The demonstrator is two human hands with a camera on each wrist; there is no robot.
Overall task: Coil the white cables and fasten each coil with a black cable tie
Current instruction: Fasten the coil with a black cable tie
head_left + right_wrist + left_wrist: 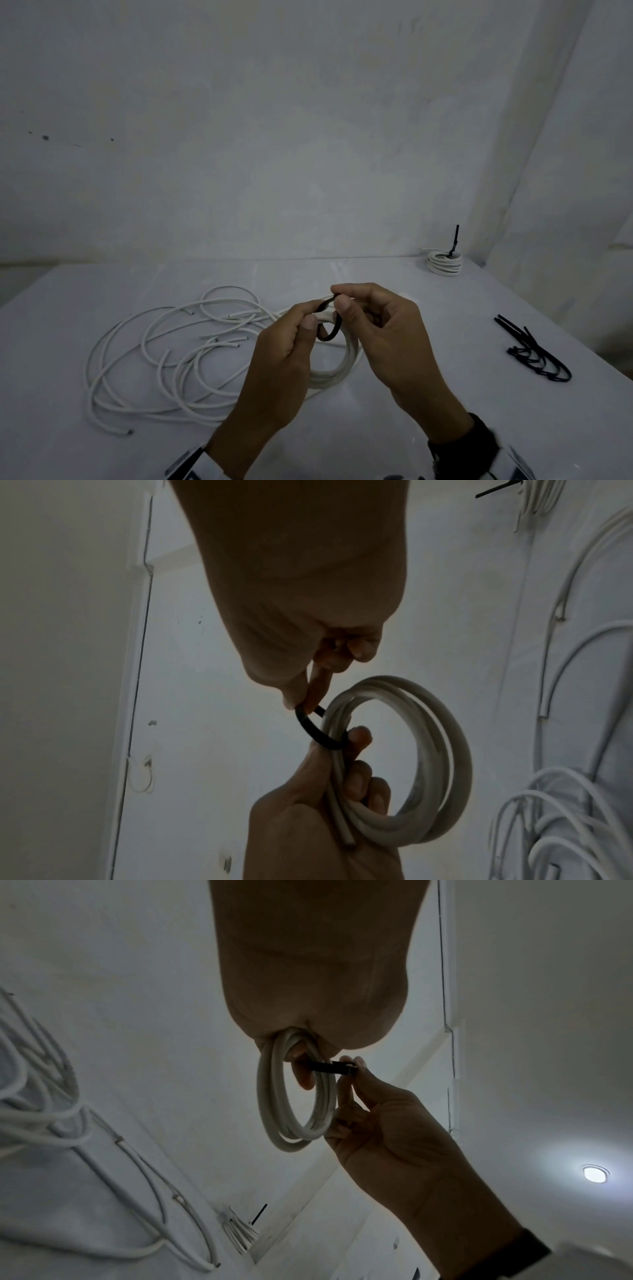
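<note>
The step in hand looks like fastening: a white coil (337,366) is wound and held up off the desk (445,342) between both hands, with a black cable tie (330,323) looped around its bundled turns. The left hand (284,356) grips the coil, fingers curled round the strands, as the right wrist view shows plainly, while its thumb and forefinger steady the tie where it crosses the turns. The right hand (387,335) pinches the tie's free end between thumb and forefinger, the other fingers loosely curled and holding nothing. The loop is slack, standing off the strands on one side. Whether the tail has entered the tie's head cannot be told. To the left of the left hand, loose white cables (164,356) sprawl uncoiled on the desk. Beyond and to the right of the right hand stands a finished coil (444,263) with its tie tail sticking up, and further right lies a bunch of spare ties (534,353). The next move probably calls for feeding or pulling the tail through until the loop cinches tight, with the left hand keeping the turns together so none spring out.
</note>
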